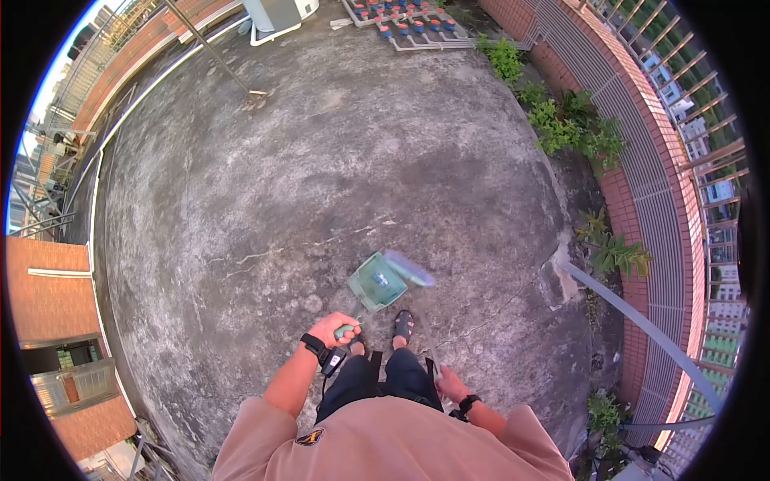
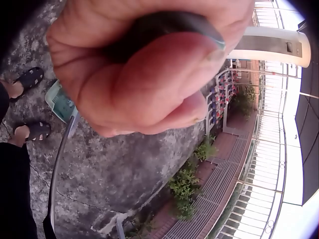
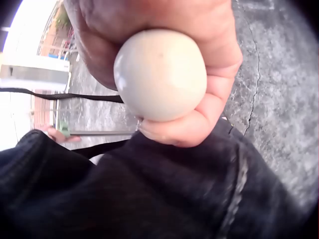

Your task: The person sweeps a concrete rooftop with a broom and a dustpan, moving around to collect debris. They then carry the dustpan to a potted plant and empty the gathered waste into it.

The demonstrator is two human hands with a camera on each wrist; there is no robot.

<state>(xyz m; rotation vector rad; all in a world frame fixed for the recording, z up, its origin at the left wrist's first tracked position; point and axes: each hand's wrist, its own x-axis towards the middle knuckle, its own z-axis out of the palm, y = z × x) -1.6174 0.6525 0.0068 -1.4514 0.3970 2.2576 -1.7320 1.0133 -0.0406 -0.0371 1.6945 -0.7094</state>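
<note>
My left hand (image 1: 329, 329) grips the green end of a long-handled dustpan (image 1: 370, 287). Its pale green pan is low over the concrete in front of my feet. Curled fingers and thumb (image 2: 169, 79) wrap that handle in the left wrist view. With my right hand (image 1: 454, 386) by my right thigh, I hold a broom by its stick. The rounded, cream-coloured end of the broom stick (image 3: 160, 74) pokes out of the fist in the right wrist view. The broom's bluish bristle head (image 1: 409, 268) is blurred and lies against the right side of the pan.
Stained, cracked concrete (image 1: 305, 176) surrounds me. A long pole (image 1: 212, 52) stands at the far left. Rows of pipes with blue and red fittings (image 1: 417, 28) are at the back. Plants (image 1: 573, 124) line the brick wall on the right, where a grey strip (image 1: 642, 317) curves down.
</note>
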